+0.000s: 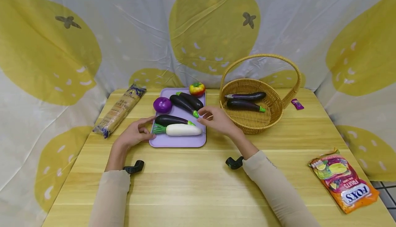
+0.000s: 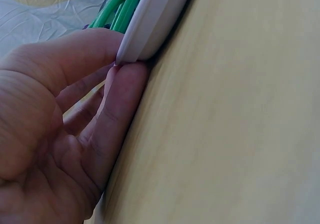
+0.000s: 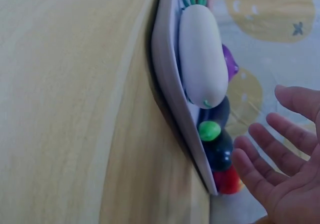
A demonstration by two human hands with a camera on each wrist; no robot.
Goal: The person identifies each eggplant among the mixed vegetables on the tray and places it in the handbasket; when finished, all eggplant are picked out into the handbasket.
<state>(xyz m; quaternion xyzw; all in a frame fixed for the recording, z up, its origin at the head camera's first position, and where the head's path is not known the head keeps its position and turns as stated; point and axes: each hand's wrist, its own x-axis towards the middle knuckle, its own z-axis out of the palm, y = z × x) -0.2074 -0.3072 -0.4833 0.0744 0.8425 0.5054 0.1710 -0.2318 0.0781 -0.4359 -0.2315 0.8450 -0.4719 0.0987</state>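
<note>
My left hand pinches the left rim of a lilac tray; in the left wrist view the thumb and fingers meet at its edge. On the tray lie a white radish with green leaves, an eggplant behind it, two more eggplants farther back, a purple onion-like vegetable and a red-yellow pepper. Over the tray's right edge hovers my right hand, near an eggplant's green stem. In the right wrist view its fingers are spread, holding nothing.
A wicker basket with a tall handle stands right of the tray, holding two eggplants. A noodle packet lies at the left. On the right are a small purple sachet and a Fox's candy bag. Patterned cloth hangs behind.
</note>
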